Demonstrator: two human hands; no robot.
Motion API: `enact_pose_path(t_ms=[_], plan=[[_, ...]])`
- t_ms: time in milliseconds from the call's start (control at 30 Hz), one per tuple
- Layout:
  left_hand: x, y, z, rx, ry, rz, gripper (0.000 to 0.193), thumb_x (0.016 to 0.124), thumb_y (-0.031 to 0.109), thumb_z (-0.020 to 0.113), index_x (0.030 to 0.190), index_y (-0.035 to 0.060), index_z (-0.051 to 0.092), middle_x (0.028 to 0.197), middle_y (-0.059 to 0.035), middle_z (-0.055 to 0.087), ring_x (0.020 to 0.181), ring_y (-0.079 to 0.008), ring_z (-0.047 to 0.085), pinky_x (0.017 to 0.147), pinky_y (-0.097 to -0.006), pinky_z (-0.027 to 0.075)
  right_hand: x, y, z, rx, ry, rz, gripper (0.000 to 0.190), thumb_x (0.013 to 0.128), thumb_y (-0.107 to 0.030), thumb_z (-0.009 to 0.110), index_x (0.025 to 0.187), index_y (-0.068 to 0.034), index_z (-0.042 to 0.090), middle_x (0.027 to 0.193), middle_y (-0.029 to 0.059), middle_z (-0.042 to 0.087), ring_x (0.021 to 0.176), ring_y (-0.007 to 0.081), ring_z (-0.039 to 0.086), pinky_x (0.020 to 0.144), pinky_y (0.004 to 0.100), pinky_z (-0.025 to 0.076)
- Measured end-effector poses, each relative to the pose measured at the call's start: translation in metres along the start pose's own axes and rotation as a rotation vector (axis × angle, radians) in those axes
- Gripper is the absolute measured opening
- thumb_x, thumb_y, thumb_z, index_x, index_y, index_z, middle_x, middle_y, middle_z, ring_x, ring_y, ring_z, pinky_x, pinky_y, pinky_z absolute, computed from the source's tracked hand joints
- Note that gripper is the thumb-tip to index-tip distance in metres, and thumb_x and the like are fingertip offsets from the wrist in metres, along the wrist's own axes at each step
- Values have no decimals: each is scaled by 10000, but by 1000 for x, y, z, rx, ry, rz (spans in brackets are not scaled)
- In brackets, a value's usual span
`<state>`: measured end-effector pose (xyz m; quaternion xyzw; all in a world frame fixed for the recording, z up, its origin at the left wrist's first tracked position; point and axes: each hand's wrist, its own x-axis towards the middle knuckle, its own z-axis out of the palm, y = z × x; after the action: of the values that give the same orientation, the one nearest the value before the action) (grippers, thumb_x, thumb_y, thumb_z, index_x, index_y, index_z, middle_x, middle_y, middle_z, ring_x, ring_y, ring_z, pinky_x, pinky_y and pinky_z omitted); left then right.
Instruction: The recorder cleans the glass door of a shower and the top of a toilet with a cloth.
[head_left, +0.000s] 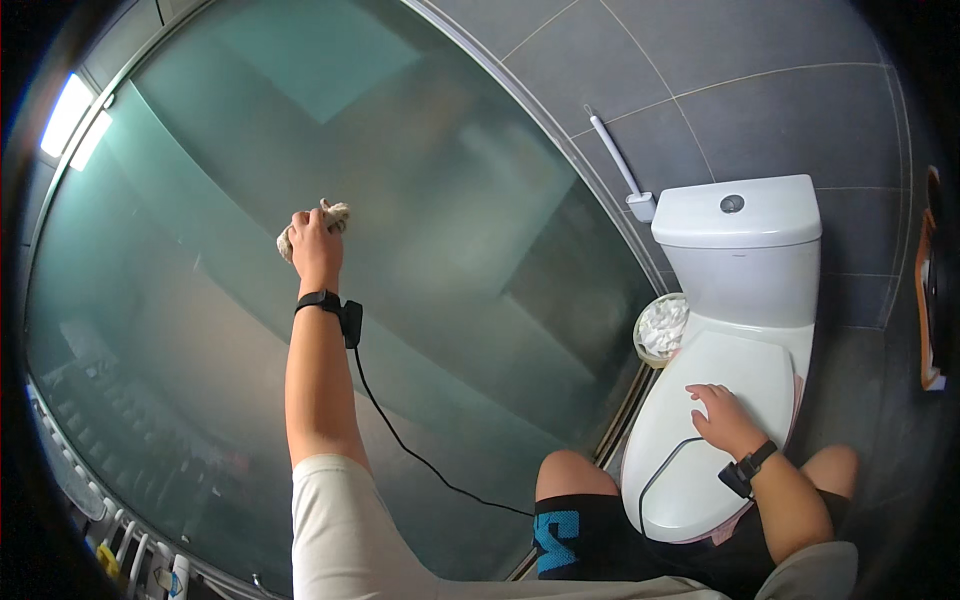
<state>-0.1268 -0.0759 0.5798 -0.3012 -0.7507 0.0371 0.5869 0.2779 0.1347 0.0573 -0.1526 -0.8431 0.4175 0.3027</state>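
My left hand (316, 244) grips a crumpled beige cloth (337, 217) against a frosted glass shower panel (420, 247). The cloth bunches out on both sides of my fingers. Lower right, my right hand (721, 420) hangs over the shut white lid (694, 495) of a toilet, fingers loosely apart with nothing in them. Whether it touches the lid I cannot tell. Each wrist wears a black strap with a small box, from which a black cable (405, 448) runs toward my body.
A waste bin (642, 352) full of crumpled white paper stands beside the toilet tank (739, 281). A white toilet brush (616, 155) leans at the grey tiled wall (780, 120). Metal framing (517, 86) edges the glass. White rack bars (135, 555) show at lower left.
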Motion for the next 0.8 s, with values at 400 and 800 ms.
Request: enact_pose_path(t_ms=[400,800], plan=[[-22,50,63,163,-136,134,272,912,314,618,1103,120,619,1083,-141,623,951,-378,661,809,-482,549,8,-4,8,-45,-53,17,389,819,-58,629,1205,-35,592,1056,156,665,1029,362,599,927,463,470],[-98,90,103,114,-219,324,367,876,319,661,1209,170,613,1097,-122,633,986,-367,665,835,-517,558,13,9,17,-86,-130,-6,295,841,-60,613,1134,-28,625,1026,161,660,993,362,603,893,472,480]])
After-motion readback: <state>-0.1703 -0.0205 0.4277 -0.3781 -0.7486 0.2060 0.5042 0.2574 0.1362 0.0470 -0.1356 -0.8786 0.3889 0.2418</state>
